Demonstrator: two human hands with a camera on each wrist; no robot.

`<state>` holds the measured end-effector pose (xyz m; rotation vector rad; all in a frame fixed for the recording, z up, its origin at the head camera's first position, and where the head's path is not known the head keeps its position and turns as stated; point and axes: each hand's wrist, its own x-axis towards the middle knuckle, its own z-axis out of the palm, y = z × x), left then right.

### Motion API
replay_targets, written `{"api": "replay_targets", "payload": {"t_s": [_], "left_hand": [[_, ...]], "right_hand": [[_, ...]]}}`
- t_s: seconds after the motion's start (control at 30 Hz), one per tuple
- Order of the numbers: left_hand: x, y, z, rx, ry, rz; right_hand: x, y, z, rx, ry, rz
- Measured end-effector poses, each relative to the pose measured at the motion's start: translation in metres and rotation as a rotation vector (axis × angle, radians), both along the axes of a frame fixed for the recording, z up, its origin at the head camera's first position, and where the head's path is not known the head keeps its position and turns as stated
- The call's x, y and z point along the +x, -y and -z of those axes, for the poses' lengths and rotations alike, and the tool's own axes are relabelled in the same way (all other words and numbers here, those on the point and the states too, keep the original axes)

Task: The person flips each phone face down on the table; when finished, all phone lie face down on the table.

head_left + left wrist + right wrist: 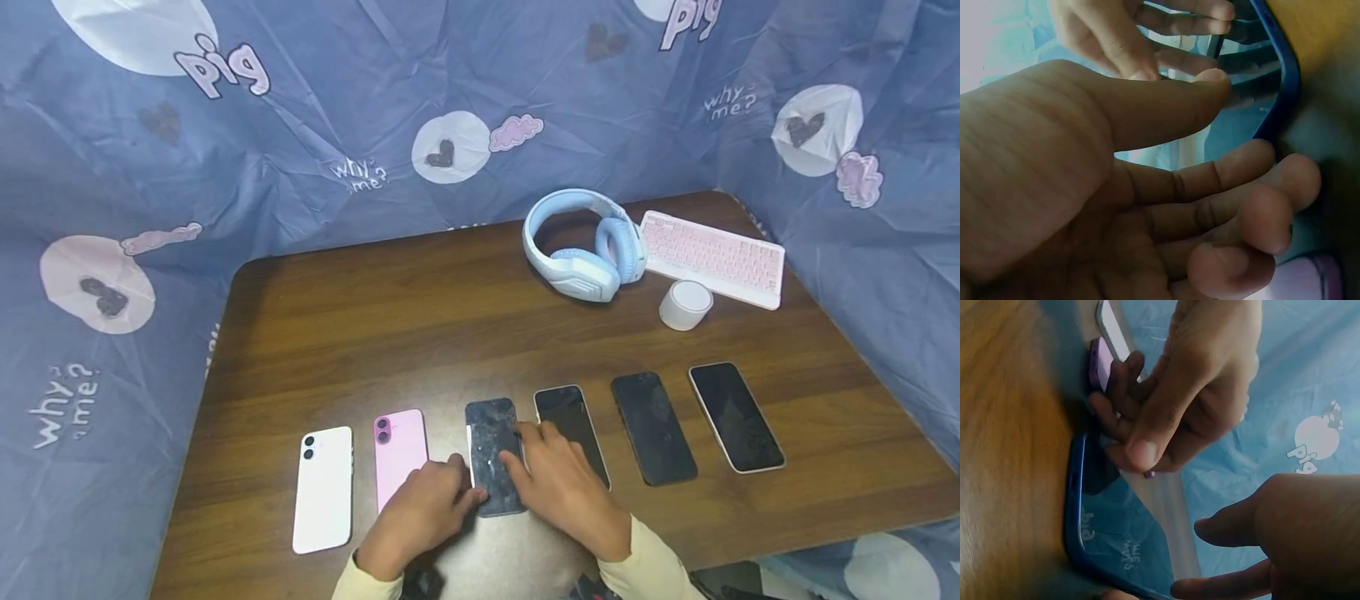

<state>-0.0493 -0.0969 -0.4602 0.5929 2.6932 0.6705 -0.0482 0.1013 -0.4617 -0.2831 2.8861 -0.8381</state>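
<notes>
Now, with left hand loosely curled and right hand spread, pinching nothing, bracketing the black-screened, blue-rimmed rectangular phone near the front edge of the brown wooden table. Apparently squaring it up beside the flat pink phone. Perhaps calling for a light nudge next. Beyond, toward the far edge: pale-blue padded headphones.

Cannot see lower end of pink phone, left of blue-edged phone, behind left hand. Nor lower left edge of pale-rimmed phone, just right of same, behind right hand.
</notes>
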Motion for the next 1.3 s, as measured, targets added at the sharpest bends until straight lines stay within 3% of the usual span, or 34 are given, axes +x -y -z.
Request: {"api": "replay_targets", "payload": {"t_s": [0.3, 0.67, 0.9, 1.1, 1.3], "left_hand": [[-0.001, -0.003, 0.003, -0.015, -0.010, -0.019], [-0.003, -0.003, 0.003, 0.007, -0.021, -0.013], [-0.005, -0.004, 0.004, 0.003, 0.011, -0.030], [-0.007, -0.006, 0.006, -0.030, 0.014, -0.023], [-0.007, -0.006, 0.007, -0.002, 0.062, -0.013]], "right_hand": [[0.004, 0.003, 0.000, -0.071, 0.043, -0.011], [-0.002, 0.002, 0.005, -0.162, 0.068, 0.012], [-0.006, -0.001, 0.009, -0.185, 0.054, 0.047], [-0.009, -0.003, 0.010, -0.248, 0.110, 0.071], [-0.011, -0.003, 0.010, -0.281, 0.112, 0.074]]}}
